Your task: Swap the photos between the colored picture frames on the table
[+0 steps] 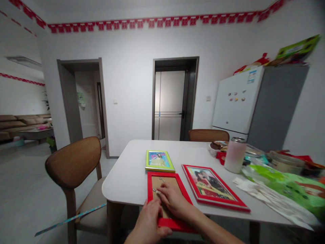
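A red picture frame (186, 196) lies face down at the table's near edge, its brown backing board (170, 181) upward. My left hand (151, 217) is closed around the frame's near left corner, thumb on the near red rail. Over the backing reaches my right hand (174, 200), its fingers drawn together at a small metal clip (154, 190) by the left rail. Another metal clip (161, 179) sits farther up the board. Right of it, a second red frame (213, 186) lies picture up. Beyond lies a yellow-green frame (159, 160), also picture up.
On the white table (127, 176), a pink bottle (235, 155), a white cloth (269, 196) and green packaging (291, 186) crowd the right side. A wooden chair (76, 162) stands at the left, with a thin patterned strip (73, 218) across it. Another chair (208, 135) is behind the table.
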`<state>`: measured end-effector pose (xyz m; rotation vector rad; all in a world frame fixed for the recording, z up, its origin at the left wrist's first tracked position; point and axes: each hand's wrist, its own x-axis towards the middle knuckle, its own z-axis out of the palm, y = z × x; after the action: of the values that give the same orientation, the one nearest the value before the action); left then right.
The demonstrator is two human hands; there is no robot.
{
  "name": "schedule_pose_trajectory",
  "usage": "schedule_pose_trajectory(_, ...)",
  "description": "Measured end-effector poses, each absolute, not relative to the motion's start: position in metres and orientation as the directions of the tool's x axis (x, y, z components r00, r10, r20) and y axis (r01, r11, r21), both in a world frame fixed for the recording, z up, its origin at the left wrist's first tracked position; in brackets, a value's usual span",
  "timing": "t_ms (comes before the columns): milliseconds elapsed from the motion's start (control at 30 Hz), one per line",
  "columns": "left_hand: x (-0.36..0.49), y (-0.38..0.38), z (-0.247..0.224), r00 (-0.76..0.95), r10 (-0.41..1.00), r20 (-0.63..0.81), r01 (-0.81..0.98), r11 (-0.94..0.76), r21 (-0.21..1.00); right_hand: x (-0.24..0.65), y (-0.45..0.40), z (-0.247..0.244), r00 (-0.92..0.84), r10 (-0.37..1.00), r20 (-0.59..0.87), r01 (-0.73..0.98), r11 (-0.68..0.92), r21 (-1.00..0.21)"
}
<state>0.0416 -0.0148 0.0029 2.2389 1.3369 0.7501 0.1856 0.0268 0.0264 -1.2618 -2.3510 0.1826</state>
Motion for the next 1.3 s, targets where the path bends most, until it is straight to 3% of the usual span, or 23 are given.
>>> schedule_pose_trajectory(467, 0.037, -0.016, 0.004, 0.386, 0.888, 0.249, 0.631, -0.452, 0.631, 0.175, 0.048, 0.019, -0.581, 0.751, 0.315, 0.671, 0.661, -0.337)
schedule_pose_trajectory(667, 0.037, -0.020, -0.001, 0.391, 0.893, 0.221, 0.658, -0.440, 0.612, 0.187, 0.088, 0.013, -0.129, 0.946, 0.298, 0.867, 0.253, -0.429)
schedule_pose_trajectory(933, 0.037, -0.019, 0.002, 0.420, 0.890, 0.175, 0.719, -0.444, 0.534, 0.189, 0.117, 0.001, 0.097, 0.958, 0.270, 0.873, 0.048, -0.485)
schedule_pose_trajectory(1167, 0.062, -0.007, -0.023, 0.490, 0.850, 0.192, 0.781, -0.527, 0.337, 0.215, 0.090, 0.014, 0.035, 0.930, 0.366, 0.783, 0.202, -0.588)
schedule_pose_trajectory(1233, 0.067, -0.008, -0.025, 0.533, 0.822, 0.200, 0.752, -0.568, 0.333, 0.233, 0.072, 0.018, 0.066, 0.927, 0.369, 0.681, 0.229, -0.696)
schedule_pose_trajectory(1300, 0.065, -0.011, -0.019, 0.555, 0.795, 0.244, 0.711, -0.605, 0.358, 0.249, 0.049, 0.021, 0.166, 0.941, 0.296, 0.433, 0.200, -0.879)
